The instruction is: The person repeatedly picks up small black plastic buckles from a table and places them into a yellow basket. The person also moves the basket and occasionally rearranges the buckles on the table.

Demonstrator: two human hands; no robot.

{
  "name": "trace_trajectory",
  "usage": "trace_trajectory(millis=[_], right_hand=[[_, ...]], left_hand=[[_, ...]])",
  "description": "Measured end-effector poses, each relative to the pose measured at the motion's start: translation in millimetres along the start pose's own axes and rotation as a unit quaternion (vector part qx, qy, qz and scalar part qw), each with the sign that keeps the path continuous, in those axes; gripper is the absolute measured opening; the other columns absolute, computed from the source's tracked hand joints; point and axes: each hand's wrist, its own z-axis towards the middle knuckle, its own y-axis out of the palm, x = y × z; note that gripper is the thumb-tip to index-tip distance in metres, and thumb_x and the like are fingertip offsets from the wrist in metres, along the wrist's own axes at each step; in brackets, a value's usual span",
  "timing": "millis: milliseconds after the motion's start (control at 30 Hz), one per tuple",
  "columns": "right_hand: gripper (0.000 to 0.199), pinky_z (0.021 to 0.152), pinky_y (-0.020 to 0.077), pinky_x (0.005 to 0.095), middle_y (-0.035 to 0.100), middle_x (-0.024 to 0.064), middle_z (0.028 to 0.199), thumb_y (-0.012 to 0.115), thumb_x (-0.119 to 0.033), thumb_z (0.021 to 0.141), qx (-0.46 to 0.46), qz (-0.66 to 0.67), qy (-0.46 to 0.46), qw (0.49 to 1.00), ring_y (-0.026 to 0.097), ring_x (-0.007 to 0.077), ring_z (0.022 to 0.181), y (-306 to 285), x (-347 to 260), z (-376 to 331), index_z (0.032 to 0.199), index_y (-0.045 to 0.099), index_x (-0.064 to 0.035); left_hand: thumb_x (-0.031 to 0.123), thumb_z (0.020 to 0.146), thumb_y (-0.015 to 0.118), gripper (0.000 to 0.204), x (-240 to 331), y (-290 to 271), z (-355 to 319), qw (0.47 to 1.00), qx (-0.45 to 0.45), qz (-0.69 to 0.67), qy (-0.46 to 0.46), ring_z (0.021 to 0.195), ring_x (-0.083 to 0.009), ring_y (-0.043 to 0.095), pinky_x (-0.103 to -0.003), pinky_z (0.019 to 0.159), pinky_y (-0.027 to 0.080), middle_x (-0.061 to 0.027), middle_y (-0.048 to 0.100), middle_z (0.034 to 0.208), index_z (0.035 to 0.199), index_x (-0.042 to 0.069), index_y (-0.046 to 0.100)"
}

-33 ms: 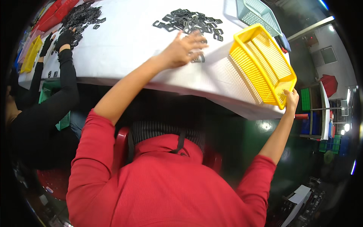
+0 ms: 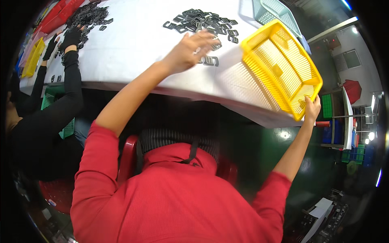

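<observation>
At the surface's [image 2: 129, 40] right edge, a basket [image 2: 276, 69] is grasped by the right hand [image 2: 312, 108], seemingly for steadiness; left hand [image 2: 184, 54] unclenched.

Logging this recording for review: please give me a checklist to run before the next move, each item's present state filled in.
1. Right hand grips the yellow basket by its near end: ok.
2. Yellow basket rests flat on the white table: cannot tell.
3. Left hand is apart from the basket: ok.
4. Left hand holds a piece: cannot tell, it is blurred.
5. Black pieces all in one pile: not ok, a few lie nearer the person.
6. Co-worker's hands well away: ok, far left.
</observation>
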Motion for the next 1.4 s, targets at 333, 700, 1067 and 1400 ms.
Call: trace_trajectory(millis=[333, 700, 1067, 1400], right_hand=[[0.058, 0.09, 0.0504, 0.0366, 0.057, 0.0233, 0.129, 0.057, -0.003, 0.089, -0.059, 0.148, -0.092, 0.983, 0.062, 0.0271, 0.112, 52, -166, -282, 0.143, 0.034, 0.0012], [0.062, 0.083, 0.0519, 0.0449, 0.065, 0.024, 0.108, 0.055, -0.001, 0.086, -0.27, 0.066, -0.025, 0.96, 0.064, 0.0409, 0.099, 103, -114, -316, 0.143, 0.031, -0.0045], [0.04, 0.086, 0.0491, 0.0401, 0.06, 0.0141, 0.114, 0.069, -0.006, 0.08, -0.135, 0.014, -0.313, 0.94, 0.057, 0.0319, 0.104, 131, -202, -196, 0.12, 0.06, -0.0044], [0.021, 0.076, 0.0483, 0.0368, 0.066, 0.008, 0.101, 0.064, -0.014, 0.085, -0.181, -0.009, -0.334, 0.925, 0.06, 0.0254, 0.092, 205, -226, -119, 0.105, 0.066, -0.0058]], left_hand=[[0.017, 0.094, 0.06, 0.052, 117, -74, -204, 0.866, 0.074, -0.391, -0.301, 0.123, -0.0194, 0.049, -0.032, 0.103, 0.038, -0.0117, 0.053, 0.132, 0.14, 0.001, 0.041], [-0.002, 0.09, 0.054, 0.041, 60, 26, -266, 0.761, 0.111, -0.449, -0.454, 0.103, -0.0164, 0.06, -0.03, 0.091, 0.047, -0.0088, 0.061, 0.116, 0.131, -0.001, 0.048], [0.0, 0.081, 0.066, 0.033, 55, -18, -118, 0.979, 0.175, 0.06, -0.09, 0.105, -0.0298, 0.058, -0.038, 0.091, 0.047, -0.0118, 0.063, 0.111, 0.113, 0.004, 0.063], [0.007, 0.081, 0.068, 0.027, 2, 27, -11, 0.992, 0.024, 0.125, -0.017, 0.093, -0.0231, 0.059, -0.035, 0.079, 0.051, -0.0052, 0.064, 0.103, 0.108, 0.005, 0.066]])
